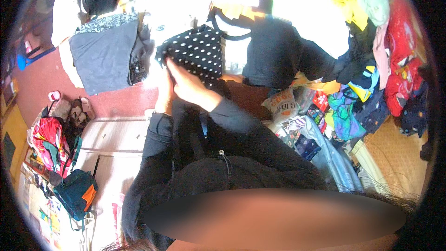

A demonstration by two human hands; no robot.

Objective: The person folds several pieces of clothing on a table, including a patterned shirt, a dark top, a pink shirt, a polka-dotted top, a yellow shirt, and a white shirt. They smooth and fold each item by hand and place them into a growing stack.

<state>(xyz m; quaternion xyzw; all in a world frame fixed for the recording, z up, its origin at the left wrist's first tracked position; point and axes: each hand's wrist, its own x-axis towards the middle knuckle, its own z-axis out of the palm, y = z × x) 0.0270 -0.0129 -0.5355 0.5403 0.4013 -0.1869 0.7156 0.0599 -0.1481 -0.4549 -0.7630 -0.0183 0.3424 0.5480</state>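
My left hand (165, 89) and my right hand (191, 87) are close together in front of my chest, at the lower left edge of a black cloth with white polka dots (198, 48). The fingers of my right hand are stretched out and point away from me. Strong light washes out part of my left hand. Whether either hand grips the cloth is not clear. To the left lies a folded grey cloth (104, 55), with a patterned bandana-like cloth (108, 22) behind it. A black bag or garment with a strap (271, 52) lies to the right.
Mixed clothes, with light blue jeans (334, 157) and a printed plastic bag (280, 104), are heaped at the right. Further off is a red garment (400, 42). A white cabinet (115, 136) stands at lower left, beside a dark green bag (75, 191) and a red patterned bag (52, 139).
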